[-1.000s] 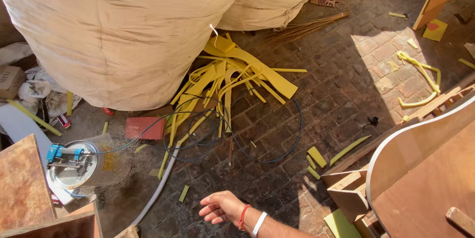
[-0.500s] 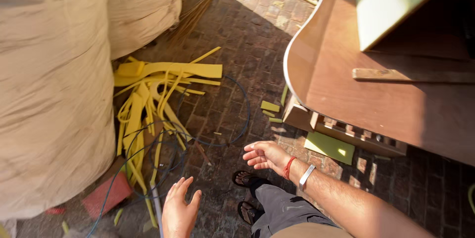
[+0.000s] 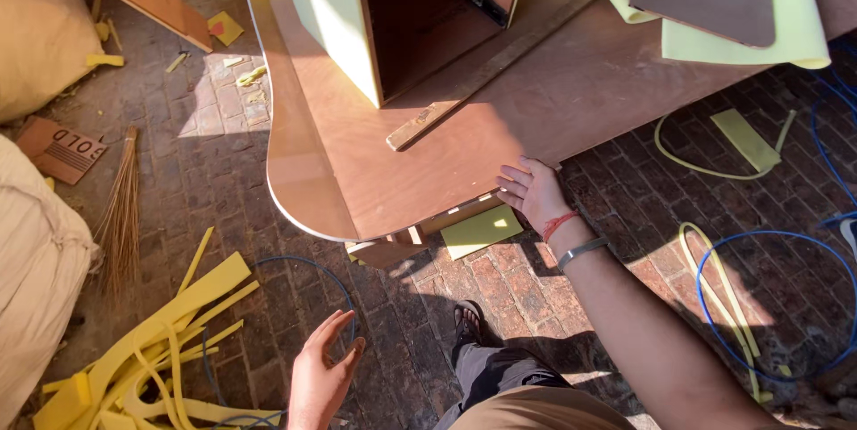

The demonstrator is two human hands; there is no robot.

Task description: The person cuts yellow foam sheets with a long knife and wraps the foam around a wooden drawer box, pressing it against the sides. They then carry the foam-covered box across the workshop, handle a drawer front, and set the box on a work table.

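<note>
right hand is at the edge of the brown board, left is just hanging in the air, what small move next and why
Probably close the right hand on the board edge. Its fingers already rest there, open, so a grip seems nearest. The left hand hangs open over the brick floor, away from the board, holding nothing.

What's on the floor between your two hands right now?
In the head view, between the left hand and the right hand lies brick floor, a yellow-green sheet under the board's edge, and a sandalled foot.

Right hand (image 3: 534,193) outstretched, left hand (image 3: 319,379) open, empty.
</note>
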